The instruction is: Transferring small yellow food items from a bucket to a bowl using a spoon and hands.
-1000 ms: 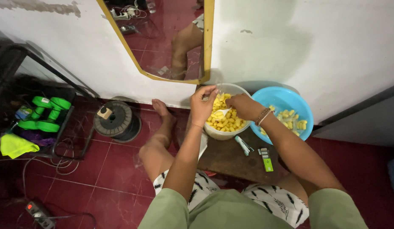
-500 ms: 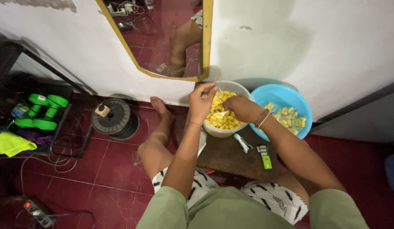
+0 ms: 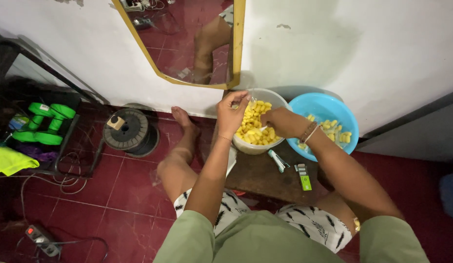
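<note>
Since the earlier frames the left hand (image 3: 232, 111) has lifted a little and now sits over the left rim of the white bowl (image 3: 246, 146), while the right hand (image 3: 280, 122) has dropped lower into the bowl, closer to the yellow pieces (image 3: 255, 127); the bowls and the small things on the board have not shifted.

The left forearm runs up from the lap, wrist bent, thumb and forefinger pinched together on something small and pale above the yellow pieces; what it is cannot be made out. The right forearm comes in from the right, bracelet at the wrist, the hand curled with fingers bunched together and pointing down onto the heap at the bowl's right side; whether it grips a piece cannot be told.

The white bowl stands at the far edge of the low wooden board (image 3: 258, 178), touching the blue basin (image 3: 341, 113) at the board's far right corner. A small knife (image 3: 278, 160) and a green lighter (image 3: 305, 182) lie near the board's middle, just in front of the bowls.
</note>
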